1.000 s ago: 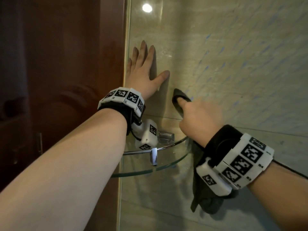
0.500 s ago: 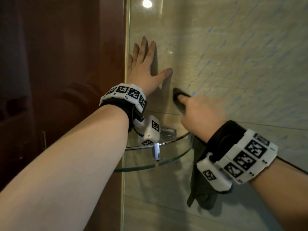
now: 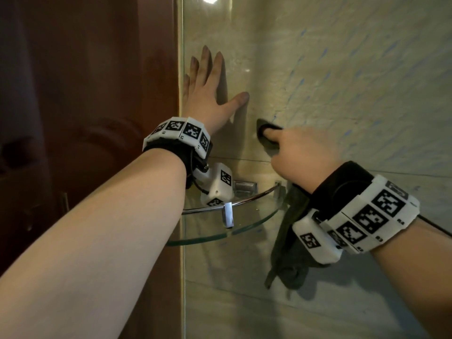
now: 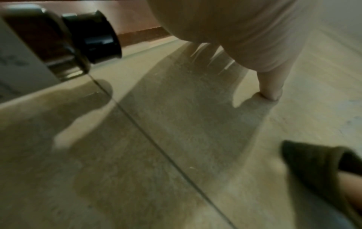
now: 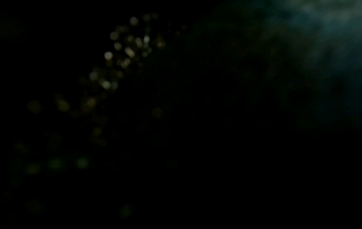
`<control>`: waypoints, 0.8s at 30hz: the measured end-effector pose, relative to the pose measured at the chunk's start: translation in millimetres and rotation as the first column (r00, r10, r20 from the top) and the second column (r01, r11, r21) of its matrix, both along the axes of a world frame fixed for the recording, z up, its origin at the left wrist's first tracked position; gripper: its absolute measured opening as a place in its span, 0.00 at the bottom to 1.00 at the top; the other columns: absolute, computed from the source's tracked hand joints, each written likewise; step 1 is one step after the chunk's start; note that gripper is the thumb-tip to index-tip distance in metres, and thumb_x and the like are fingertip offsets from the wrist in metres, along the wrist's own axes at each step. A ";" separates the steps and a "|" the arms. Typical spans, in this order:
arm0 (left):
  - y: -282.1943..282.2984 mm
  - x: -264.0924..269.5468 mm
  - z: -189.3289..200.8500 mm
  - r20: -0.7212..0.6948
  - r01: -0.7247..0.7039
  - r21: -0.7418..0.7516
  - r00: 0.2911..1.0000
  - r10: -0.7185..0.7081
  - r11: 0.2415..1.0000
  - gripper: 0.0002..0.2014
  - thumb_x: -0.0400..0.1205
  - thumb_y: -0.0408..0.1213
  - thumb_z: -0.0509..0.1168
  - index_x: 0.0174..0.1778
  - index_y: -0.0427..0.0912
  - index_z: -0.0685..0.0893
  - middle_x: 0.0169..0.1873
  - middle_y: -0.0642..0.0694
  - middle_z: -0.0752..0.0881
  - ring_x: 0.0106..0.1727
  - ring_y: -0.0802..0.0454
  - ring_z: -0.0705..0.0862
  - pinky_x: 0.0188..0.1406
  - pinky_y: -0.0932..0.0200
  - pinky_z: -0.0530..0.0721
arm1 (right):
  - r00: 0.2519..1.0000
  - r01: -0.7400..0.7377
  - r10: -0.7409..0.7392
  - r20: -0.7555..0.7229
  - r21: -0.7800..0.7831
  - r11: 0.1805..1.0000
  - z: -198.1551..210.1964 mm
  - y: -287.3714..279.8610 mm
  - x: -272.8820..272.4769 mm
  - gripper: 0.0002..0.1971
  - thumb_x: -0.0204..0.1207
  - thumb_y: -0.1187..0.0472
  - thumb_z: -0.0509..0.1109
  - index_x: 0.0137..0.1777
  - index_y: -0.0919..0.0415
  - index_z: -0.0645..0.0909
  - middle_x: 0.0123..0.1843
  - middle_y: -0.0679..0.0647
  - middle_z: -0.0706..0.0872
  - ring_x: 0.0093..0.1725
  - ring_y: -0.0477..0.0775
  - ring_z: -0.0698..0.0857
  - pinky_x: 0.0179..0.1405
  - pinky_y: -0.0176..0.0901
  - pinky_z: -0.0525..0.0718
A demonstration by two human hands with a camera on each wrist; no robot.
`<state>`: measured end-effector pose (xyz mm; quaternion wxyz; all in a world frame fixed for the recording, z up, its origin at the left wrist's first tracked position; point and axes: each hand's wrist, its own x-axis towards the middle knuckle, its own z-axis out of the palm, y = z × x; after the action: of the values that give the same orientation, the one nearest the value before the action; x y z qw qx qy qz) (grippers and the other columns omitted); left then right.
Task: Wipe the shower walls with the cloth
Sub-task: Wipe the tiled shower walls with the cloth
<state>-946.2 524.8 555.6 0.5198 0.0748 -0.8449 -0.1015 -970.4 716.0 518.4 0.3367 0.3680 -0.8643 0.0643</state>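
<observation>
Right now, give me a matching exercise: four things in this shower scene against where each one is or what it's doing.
Things:
1. left hand
2. right hand
3. cloth
4. glass corner shelf

States:
A. dark, gripped at its top, its tail hanging down the wall
B. fixed in the corner below both hands
C. fingers spread, flat on the wall
D. pressing a fold of fabric onto the tile

Pairs: 1-C, 2-D, 3-A, 4-B

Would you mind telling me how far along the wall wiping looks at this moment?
Nothing shows clearly as finished: the tiled wall has no visible wiped patch. In hand: the right hand presses the dark cloth to the wall just above the glass corner shelf, while the left hand rests flat on the tile. Left: seemingly most of the wall, above and below the shelf.
</observation>
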 end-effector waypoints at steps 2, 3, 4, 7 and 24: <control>-0.1 -0.3 -0.5 -0.001 0.004 0.003 1.000 -0.004 1.000 0.43 0.80 0.61 0.61 0.85 0.49 0.46 0.84 0.49 0.39 0.84 0.48 0.36 0.82 0.49 0.38 | 1.000 0.028 -0.028 -0.008 0.003 1.000 -2.6 4.4 0.5 0.32 0.77 0.62 0.60 0.81 0.40 0.62 0.40 0.53 0.76 0.37 0.54 0.74 0.37 0.44 0.71; -0.2 -0.2 -0.2 -0.003 0.006 0.002 1.000 -0.006 1.000 0.43 0.80 0.61 0.61 0.85 0.49 0.46 0.84 0.49 0.39 0.84 0.48 0.36 0.82 0.49 0.38 | 0.999 0.034 -0.034 -0.001 0.046 0.998 -6.4 3.8 1.4 0.32 0.78 0.62 0.60 0.81 0.40 0.62 0.39 0.52 0.74 0.37 0.54 0.74 0.37 0.44 0.70; 0.1 0.1 0.2 -0.004 0.007 0.001 1.000 -0.007 1.000 0.43 0.80 0.61 0.61 0.85 0.49 0.46 0.84 0.49 0.39 0.84 0.48 0.36 0.82 0.48 0.38 | 1.000 0.031 -0.032 0.001 0.099 0.995 -10.7 2.4 2.5 0.31 0.78 0.62 0.59 0.80 0.40 0.62 0.42 0.53 0.76 0.39 0.54 0.75 0.37 0.43 0.69; 1.1 0.5 0.2 -0.003 0.003 0.001 1.000 -0.003 1.000 0.43 0.80 0.61 0.61 0.85 0.49 0.46 0.84 0.49 0.39 0.84 0.48 0.36 0.82 0.48 0.38 | 1.000 0.013 -0.016 0.011 0.191 0.981 -17.4 -0.7 1.8 0.29 0.80 0.60 0.59 0.79 0.37 0.63 0.51 0.55 0.80 0.42 0.55 0.75 0.39 0.43 0.69; 9.5 -4.8 0.1 0.109 -0.041 -0.062 0.993 0.048 0.997 0.54 0.73 0.69 0.63 0.84 0.51 0.37 0.82 0.46 0.30 0.81 0.43 0.28 0.78 0.43 0.29 | 0.999 0.030 -0.029 0.014 -0.067 0.997 5.1 15.1 -11.0 0.30 0.76 0.60 0.63 0.78 0.40 0.67 0.57 0.58 0.83 0.53 0.61 0.83 0.41 0.43 0.72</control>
<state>-951.0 534.2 555.7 0.4764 0.0836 -0.8731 -0.0603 -981.4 731.1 523.5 0.3440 0.3432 -0.8692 0.0911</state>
